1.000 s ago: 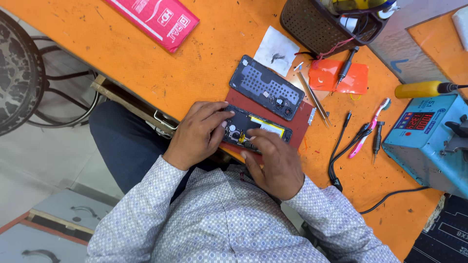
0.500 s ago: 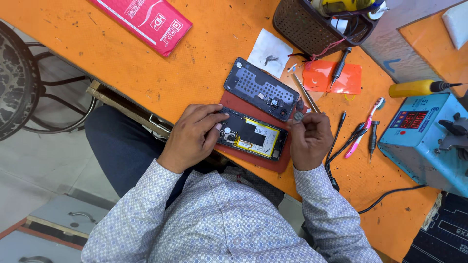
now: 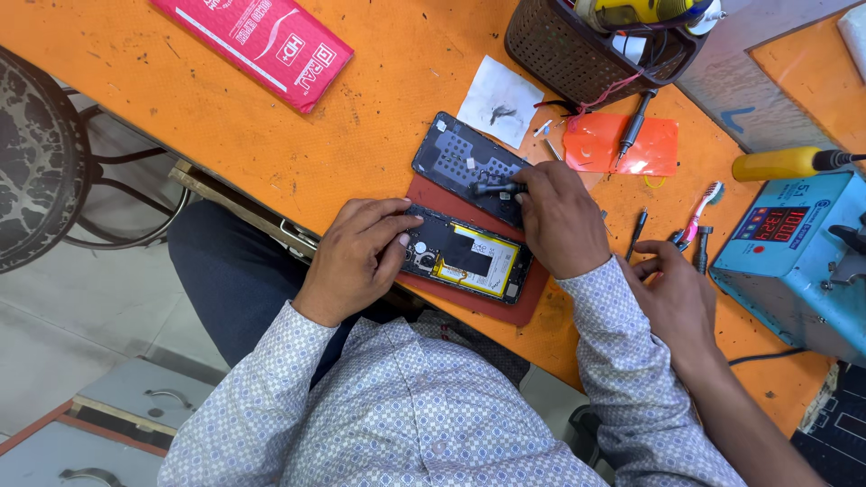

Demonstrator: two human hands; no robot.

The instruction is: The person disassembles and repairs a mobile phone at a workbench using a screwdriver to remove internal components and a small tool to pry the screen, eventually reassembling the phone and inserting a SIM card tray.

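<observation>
An opened phone (image 3: 465,257) with a yellow-edged battery lies on a dark red mat (image 3: 492,305) at the near edge of the orange table (image 3: 388,99). My left hand (image 3: 356,257) rests on the phone's left end, fingers pressing it down. My right hand (image 3: 561,221) is just above the phone's right end and pinches a small dark tool (image 3: 492,189). The tool's tip lies over the black perforated back cover (image 3: 456,158), which sits beyond the phone.
Another person's bare hand (image 3: 672,293) reaches in at the right, near a toothbrush (image 3: 702,207) and small tools. A blue meter box (image 3: 794,261), a yellow handle (image 3: 780,164), a dark basket (image 3: 586,50), an orange sheet (image 3: 654,149), white paper (image 3: 501,99) and a red packet (image 3: 257,36) lie around.
My right hand has left the phone, moved up to the back cover and now grips the small dark tool. Another person's hand has come in at the right.
</observation>
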